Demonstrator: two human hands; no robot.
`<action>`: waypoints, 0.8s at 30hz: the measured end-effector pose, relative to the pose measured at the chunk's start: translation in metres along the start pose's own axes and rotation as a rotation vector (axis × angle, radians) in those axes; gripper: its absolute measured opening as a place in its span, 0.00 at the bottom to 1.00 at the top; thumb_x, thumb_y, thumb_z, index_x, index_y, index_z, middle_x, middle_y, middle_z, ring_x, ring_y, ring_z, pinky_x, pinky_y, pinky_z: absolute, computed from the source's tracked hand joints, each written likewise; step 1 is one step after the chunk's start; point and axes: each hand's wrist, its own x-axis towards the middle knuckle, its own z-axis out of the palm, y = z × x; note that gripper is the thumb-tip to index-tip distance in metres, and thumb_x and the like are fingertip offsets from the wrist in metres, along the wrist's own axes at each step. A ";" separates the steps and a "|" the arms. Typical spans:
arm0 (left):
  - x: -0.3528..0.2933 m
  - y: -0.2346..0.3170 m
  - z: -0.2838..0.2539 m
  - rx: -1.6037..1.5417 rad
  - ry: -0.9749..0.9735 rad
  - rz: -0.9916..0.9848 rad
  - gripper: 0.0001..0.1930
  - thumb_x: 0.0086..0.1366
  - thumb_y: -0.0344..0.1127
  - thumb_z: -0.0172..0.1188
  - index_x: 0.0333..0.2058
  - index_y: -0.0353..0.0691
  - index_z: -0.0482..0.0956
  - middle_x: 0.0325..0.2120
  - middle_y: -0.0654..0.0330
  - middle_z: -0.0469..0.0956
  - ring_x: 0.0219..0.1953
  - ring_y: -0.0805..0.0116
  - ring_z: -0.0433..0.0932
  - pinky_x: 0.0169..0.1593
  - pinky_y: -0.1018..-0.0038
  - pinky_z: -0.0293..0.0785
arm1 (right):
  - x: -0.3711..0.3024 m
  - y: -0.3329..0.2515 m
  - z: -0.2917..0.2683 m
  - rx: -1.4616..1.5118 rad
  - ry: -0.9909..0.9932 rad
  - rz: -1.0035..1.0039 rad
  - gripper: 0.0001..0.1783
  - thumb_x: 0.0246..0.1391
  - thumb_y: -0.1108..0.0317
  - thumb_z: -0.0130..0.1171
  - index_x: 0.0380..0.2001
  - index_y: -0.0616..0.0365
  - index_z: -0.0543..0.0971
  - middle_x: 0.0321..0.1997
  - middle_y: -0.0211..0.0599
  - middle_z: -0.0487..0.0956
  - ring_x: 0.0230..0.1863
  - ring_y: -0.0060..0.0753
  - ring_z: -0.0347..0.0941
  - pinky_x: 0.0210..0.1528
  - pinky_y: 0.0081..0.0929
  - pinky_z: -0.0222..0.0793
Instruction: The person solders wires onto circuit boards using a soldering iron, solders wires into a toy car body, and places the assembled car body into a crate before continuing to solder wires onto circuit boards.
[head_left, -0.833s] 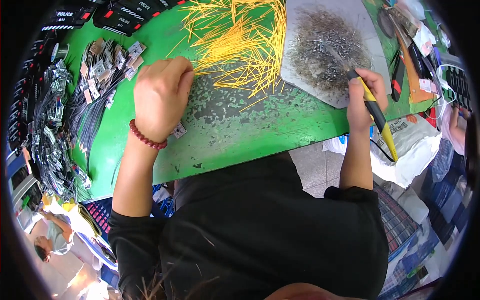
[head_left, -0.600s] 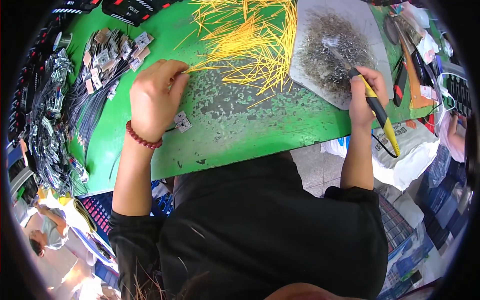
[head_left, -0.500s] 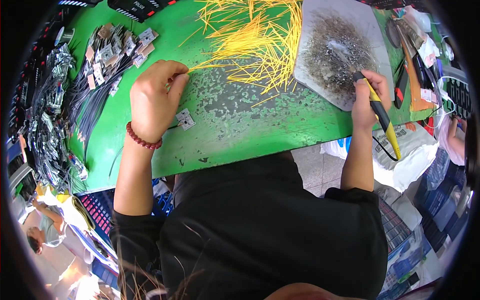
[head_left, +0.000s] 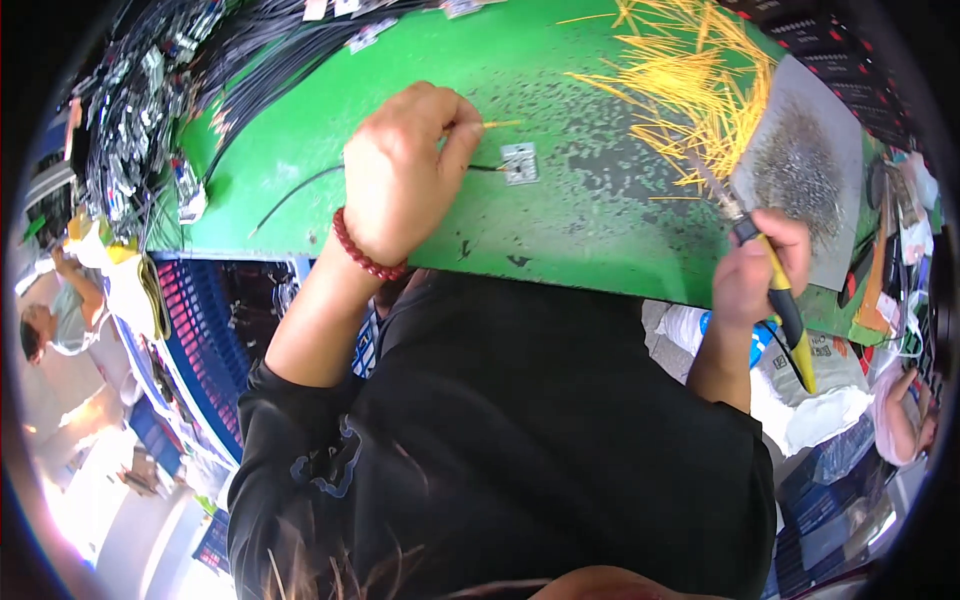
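My left hand (head_left: 410,165) has its thumb and forefinger pinched on a thin yellow wire (head_left: 503,124), whose end points right above the green table. Just below that end lies a small square circuit board (head_left: 520,164); its black wire (head_left: 300,193) runs left, partly hidden behind my hand. My right hand (head_left: 760,265) grips a yellow and black soldering iron (head_left: 786,315), its metal tip angled up and left near the lower edge of a loose pile of yellow wires (head_left: 695,90). The tip looks apart from the circuit board.
At right lies a pale slab (head_left: 845,120) covered in dark residue. Bundles of black wires (head_left: 275,60) and silvery parts (head_left: 130,130) fill the left side. Black bins (head_left: 830,60) stand at the far right. A blue crate (head_left: 205,330) sits below the table edge. Other people appear at both rims.
The view has turned, shifting the scene. My left hand has drawn the yellow wire away from the pile, above the circuit board. The soldering iron has moved left off the slab.
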 end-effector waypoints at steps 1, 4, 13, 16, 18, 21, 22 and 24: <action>-0.010 -0.004 0.000 0.043 0.019 0.036 0.04 0.52 0.28 0.63 0.25 0.38 0.76 0.22 0.56 0.75 0.26 0.56 0.75 0.30 0.65 0.71 | -0.007 -0.005 0.013 0.087 -0.122 0.008 0.15 0.52 0.64 0.60 0.36 0.65 0.73 0.30 0.36 0.72 0.29 0.21 0.66 0.32 0.19 0.61; -0.035 -0.003 -0.003 0.134 0.048 0.084 0.05 0.50 0.28 0.64 0.23 0.42 0.75 0.21 0.60 0.74 0.26 0.59 0.75 0.31 0.66 0.71 | -0.014 -0.012 0.049 0.110 -0.310 -0.024 0.15 0.52 0.65 0.62 0.37 0.64 0.74 0.29 0.35 0.72 0.25 0.19 0.63 0.26 0.19 0.57; -0.050 -0.015 0.011 0.159 0.109 0.151 0.05 0.48 0.30 0.64 0.22 0.43 0.75 0.20 0.63 0.73 0.25 0.63 0.75 0.30 0.69 0.69 | -0.023 -0.003 0.070 0.077 -0.429 -0.052 0.16 0.50 0.62 0.64 0.33 0.64 0.74 0.22 0.34 0.70 0.19 0.20 0.61 0.21 0.20 0.55; -0.050 -0.014 0.010 0.134 0.113 0.161 0.06 0.48 0.28 0.65 0.22 0.42 0.76 0.21 0.62 0.74 0.25 0.62 0.75 0.29 0.68 0.69 | -0.023 -0.005 0.072 0.058 -0.416 -0.091 0.17 0.50 0.61 0.64 0.33 0.64 0.74 0.21 0.34 0.70 0.19 0.22 0.61 0.21 0.20 0.55; -0.048 -0.013 0.011 0.114 0.111 0.159 0.06 0.48 0.27 0.65 0.23 0.40 0.76 0.21 0.61 0.75 0.24 0.60 0.75 0.29 0.67 0.70 | -0.023 -0.007 0.071 0.049 -0.449 -0.081 0.17 0.50 0.61 0.64 0.32 0.65 0.74 0.20 0.35 0.70 0.18 0.23 0.61 0.20 0.21 0.55; -0.048 -0.013 0.012 0.106 0.111 0.155 0.06 0.48 0.27 0.65 0.23 0.40 0.76 0.21 0.61 0.75 0.24 0.60 0.75 0.29 0.67 0.70 | -0.022 -0.003 0.075 0.064 -0.463 -0.147 0.17 0.50 0.61 0.64 0.32 0.66 0.74 0.18 0.35 0.70 0.16 0.23 0.60 0.19 0.21 0.54; -0.047 -0.013 0.012 0.108 0.107 0.150 0.06 0.48 0.27 0.65 0.23 0.41 0.76 0.21 0.61 0.75 0.24 0.60 0.75 0.29 0.67 0.70 | -0.021 -0.003 0.075 0.062 -0.463 -0.147 0.17 0.50 0.61 0.64 0.32 0.66 0.74 0.18 0.35 0.70 0.16 0.23 0.60 0.19 0.21 0.54; -0.047 -0.013 0.011 0.110 0.103 0.146 0.06 0.48 0.27 0.65 0.23 0.41 0.76 0.21 0.61 0.75 0.24 0.60 0.75 0.29 0.67 0.70 | -0.019 -0.004 0.077 0.068 -0.467 -0.153 0.17 0.49 0.62 0.64 0.31 0.67 0.74 0.16 0.34 0.69 0.15 0.24 0.61 0.17 0.21 0.55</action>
